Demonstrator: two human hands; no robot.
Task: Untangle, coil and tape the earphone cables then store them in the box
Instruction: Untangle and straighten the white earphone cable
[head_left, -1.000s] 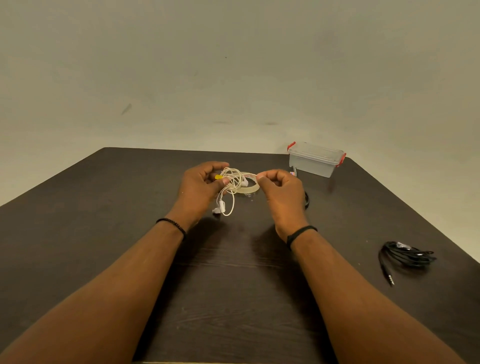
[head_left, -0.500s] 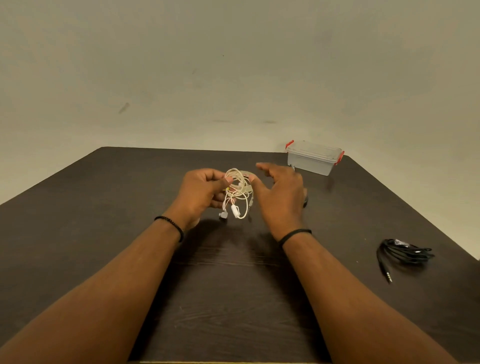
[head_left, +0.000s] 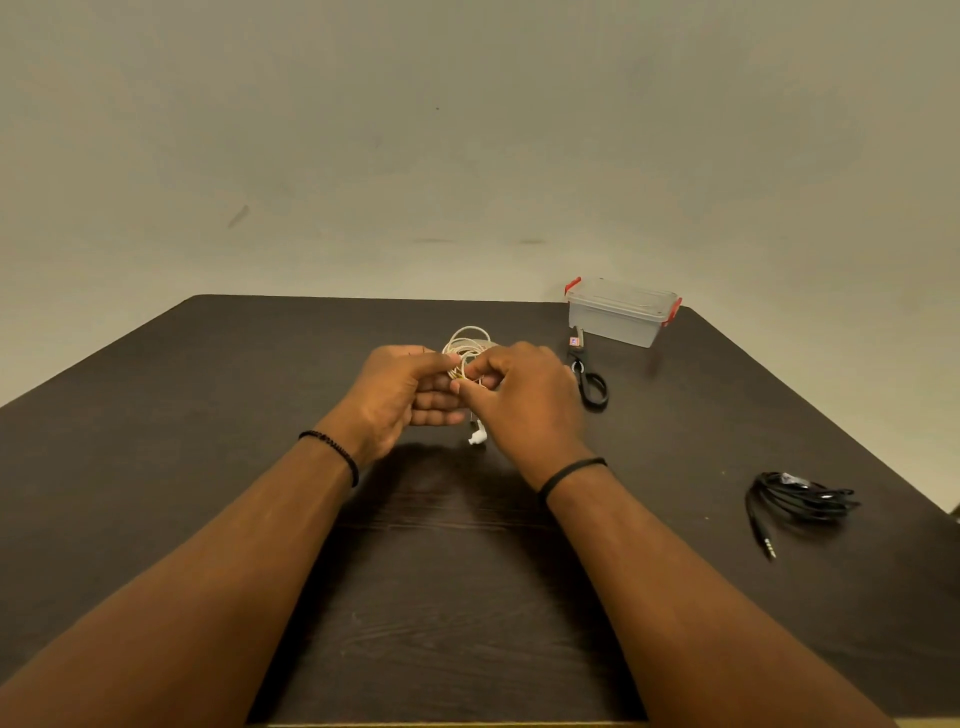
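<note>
Right hand (head_left: 524, 400), open half a second ago, now pinches the white earphone coil (head_left: 466, 345) beside the gripping left hand (head_left: 400, 397), above the table (head_left: 208, 415). Probably pressing tape down; unclear. Box (head_left: 621, 317) closed.

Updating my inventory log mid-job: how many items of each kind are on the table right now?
Earphone cables: 2, the white earphone cable held by the left hand and right hand, and the black earphone cable lying apart
Scissors: 1
Box, lid on: 1
Total: 4
</note>
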